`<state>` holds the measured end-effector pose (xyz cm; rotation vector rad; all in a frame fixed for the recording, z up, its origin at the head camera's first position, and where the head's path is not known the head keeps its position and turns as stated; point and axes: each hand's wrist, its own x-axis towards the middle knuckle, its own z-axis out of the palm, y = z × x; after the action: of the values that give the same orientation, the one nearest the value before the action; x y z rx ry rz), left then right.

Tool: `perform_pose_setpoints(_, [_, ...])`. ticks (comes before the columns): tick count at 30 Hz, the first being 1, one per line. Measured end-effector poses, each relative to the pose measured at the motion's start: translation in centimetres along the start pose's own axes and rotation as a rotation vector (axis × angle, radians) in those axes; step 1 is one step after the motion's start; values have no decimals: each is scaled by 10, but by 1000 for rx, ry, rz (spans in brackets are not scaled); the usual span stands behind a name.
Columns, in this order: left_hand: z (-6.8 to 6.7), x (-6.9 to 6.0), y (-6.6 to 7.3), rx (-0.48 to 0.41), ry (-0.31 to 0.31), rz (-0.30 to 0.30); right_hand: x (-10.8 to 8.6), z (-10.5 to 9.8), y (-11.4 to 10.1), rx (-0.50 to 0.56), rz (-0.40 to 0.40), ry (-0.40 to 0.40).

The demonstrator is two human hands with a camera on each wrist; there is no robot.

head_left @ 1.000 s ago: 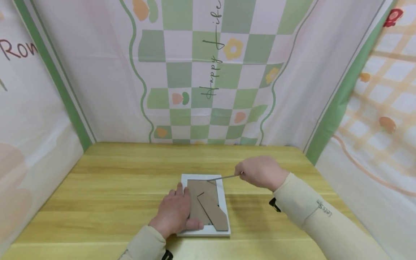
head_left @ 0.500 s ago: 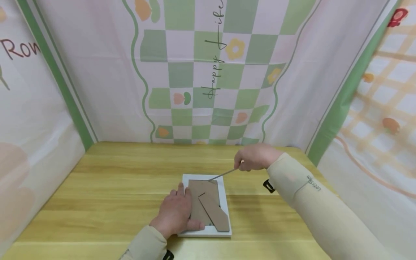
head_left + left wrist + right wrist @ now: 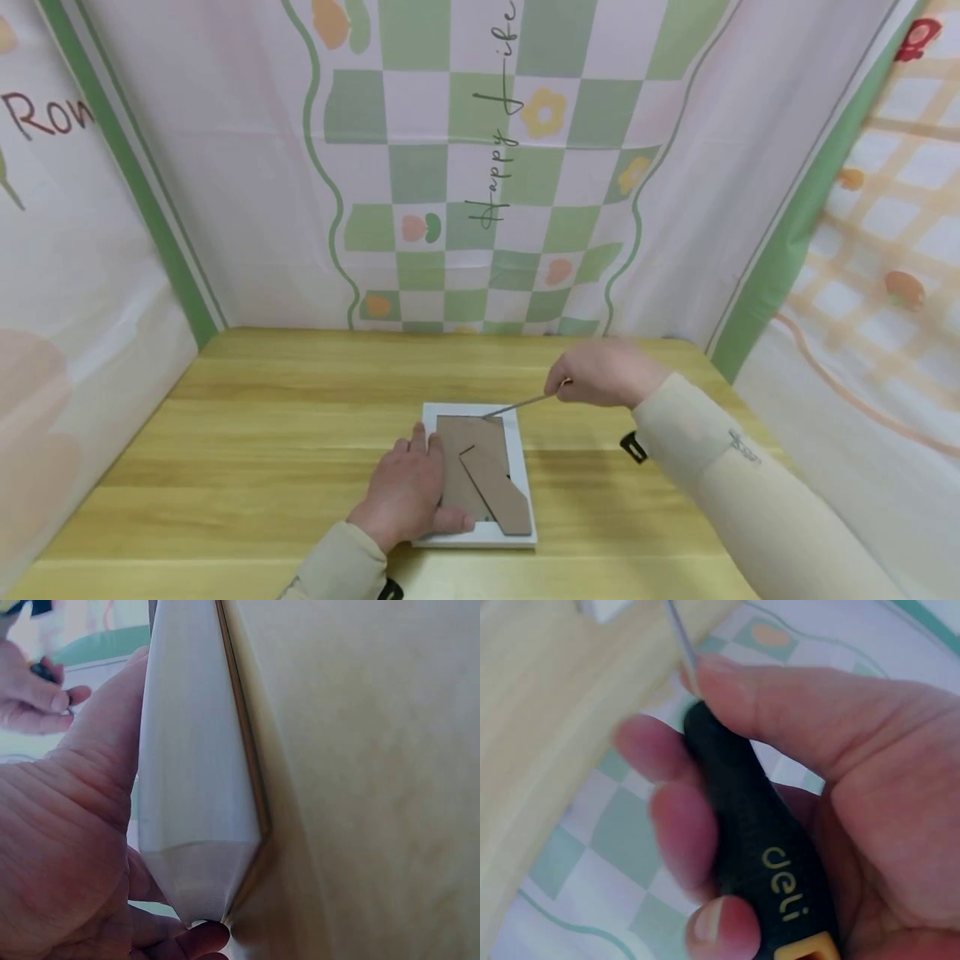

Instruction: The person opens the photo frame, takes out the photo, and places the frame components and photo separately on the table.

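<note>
A white picture frame [image 3: 522, 487] lies back side up, with a brown backing board [image 3: 468, 433] set in it. The backing's stand leg [image 3: 504, 500] lies slanted toward the near right corner. Across the frame's left side rests my left hand [image 3: 405, 483], its fingers extended and the thumb along the near edge. The left wrist view shows that hand against the frame's pale side wall [image 3: 196, 735]. My right hand [image 3: 603, 373] grips a screwdriver by its dark handle [image 3: 746, 802], marked "deli". The thin shaft [image 3: 525, 402] slopes down left, its tip at the backing's far edge.
The wooden table [image 3: 285, 400] runs under the frame and both hands. A patterned cloth backdrop [image 3: 480, 183] hangs behind its far edge. Side cloths [image 3: 75, 250] hang at left and right.
My right hand has risen, tilting the screwdriver's shaft more steeply, then shifted slightly right and down. The tip stays by the backing's far edge. My left hand and the frame keep their places.
</note>
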<state>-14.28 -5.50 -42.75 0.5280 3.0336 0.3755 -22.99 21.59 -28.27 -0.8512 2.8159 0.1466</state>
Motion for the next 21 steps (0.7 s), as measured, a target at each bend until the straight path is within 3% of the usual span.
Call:
perform_pose_setpoints(6, [0,0,-1,8,-11,6,-31,39,-15,-95,35,253])
perform_pose_setpoints(13, [0,0,-2,21,-2,16,-55,79,-27,-310,-2,664])
perform_pose_setpoints(21, [0,1,-1,1,-30,-9,-56,104,-38,-382,-49,862])
